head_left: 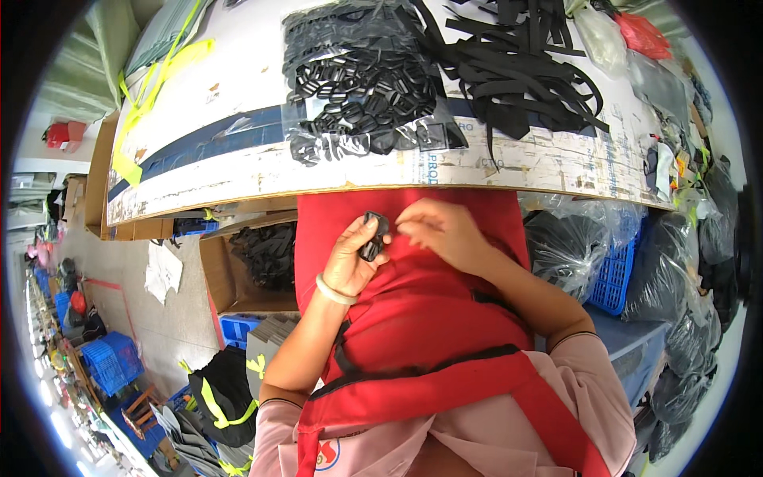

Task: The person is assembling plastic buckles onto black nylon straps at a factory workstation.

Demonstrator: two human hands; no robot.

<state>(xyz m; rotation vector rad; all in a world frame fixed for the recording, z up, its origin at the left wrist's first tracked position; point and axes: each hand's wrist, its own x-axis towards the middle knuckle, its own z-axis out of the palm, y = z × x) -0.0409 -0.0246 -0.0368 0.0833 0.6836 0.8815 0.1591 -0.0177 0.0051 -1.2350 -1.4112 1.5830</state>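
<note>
A small black plastic buckle (373, 237) is being pinched in the left hand (354, 258), thumb and fingers closed around it, just above the red fabric apron (421, 310) in the lap. The right hand (441, 230) is curled at three o'clock from the buckle, fingertips drawn together right beside it; whether a strap end is gripped there cannot be told, as nothing is seen between the fingers. A pale bangle (335, 291) is worn on the left wrist.

A slip is the likely trouble here: the buckle is held only by the fingertips, and a loose pinch could let it drop into the apron folds or down to the floor. The two hands are working off the surface, so nothing is there to catch it.

At twelve o'clock from the hands, the white, scuffed surface (238, 159) is seen, its edge curved by the lens. A clear plastic bag of black plastic buckles (358, 87) is laid on it, and at one o'clock a tangle of black webbing straps (524, 71) is spread out. Neon yellow strips (151, 87) are draped at ten o'clock. Below the surface, an open cardboard box (254, 266) of dark parts is placed at nine o'clock, and a blue plastic crate (612, 274) with dark filled bags (675, 270) at three o'clock. More blue crates (111, 362) are stacked along the workshop floor at eight o'clock.
</note>
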